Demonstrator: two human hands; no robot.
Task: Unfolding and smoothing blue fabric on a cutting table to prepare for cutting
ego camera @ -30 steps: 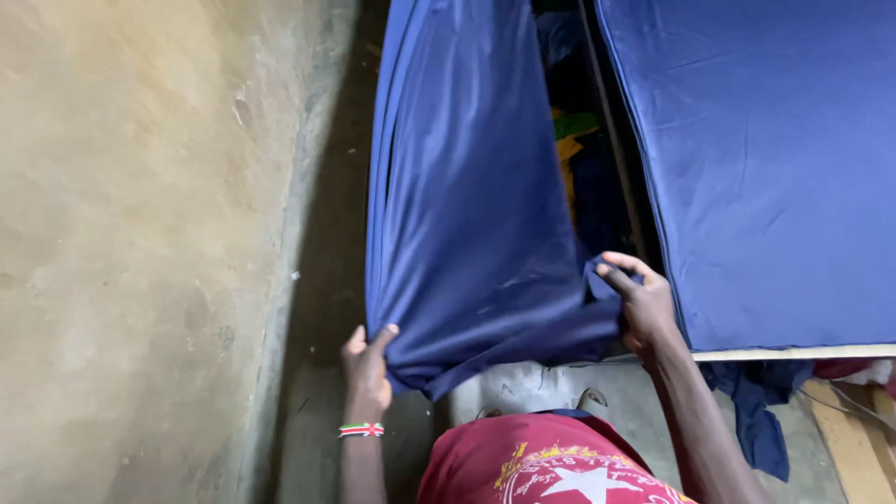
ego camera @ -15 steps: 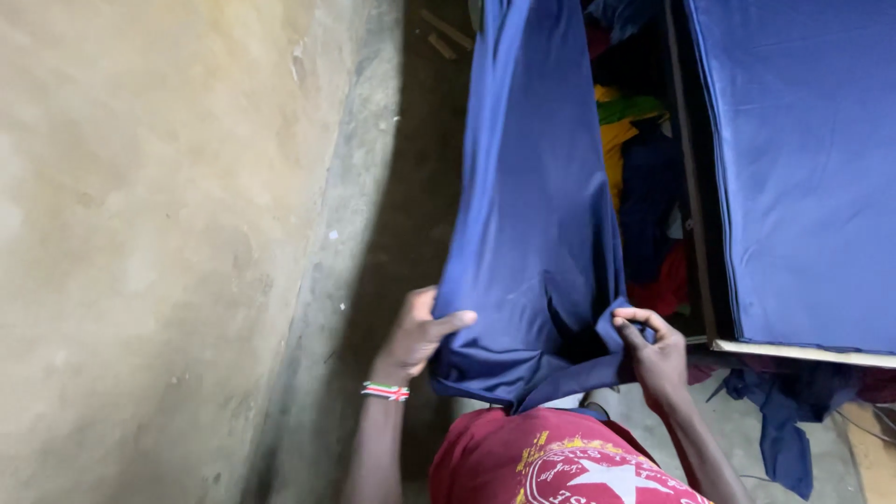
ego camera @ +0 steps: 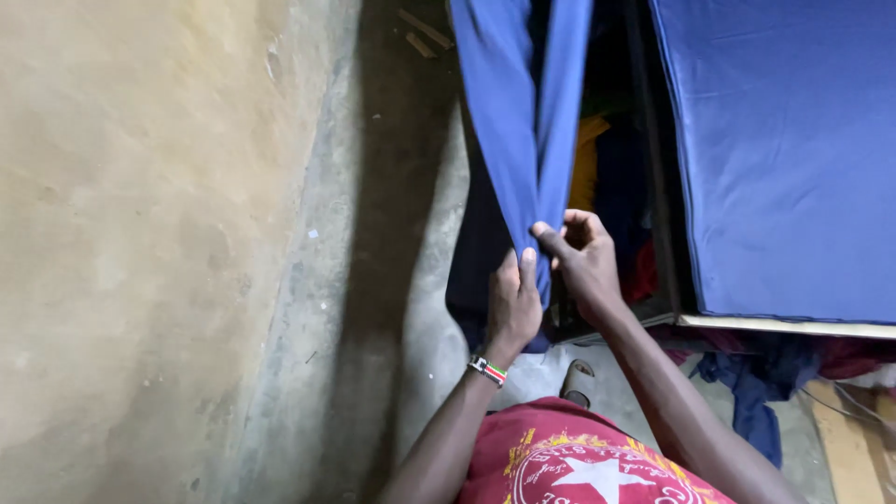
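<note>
A long blue cloth (ego camera: 518,121) hangs down the middle of the view, folded into a narrow strip. My left hand (ego camera: 511,303) grips its lower end, thumb up against the fabric. Just to the right, my right hand (ego camera: 581,257) pinches the same edge of the cloth between thumb and fingers. The two hands nearly touch. A striped bead bracelet (ego camera: 488,371) circles my left wrist. My red shirt with a star print (ego camera: 579,462) fills the bottom of the view.
A bare plaster wall (ego camera: 140,233) takes up the left side. A blue-covered mattress (ego camera: 784,149) on a wooden frame lies at right. Coloured clothes (ego camera: 597,159) sit in the dark gap beside it, and more blue cloth (ego camera: 751,401) lies on the floor.
My hands have come together, bringing the two lower corners of the cloth to meet, so the wide sheet is now a narrow folded strip.
</note>
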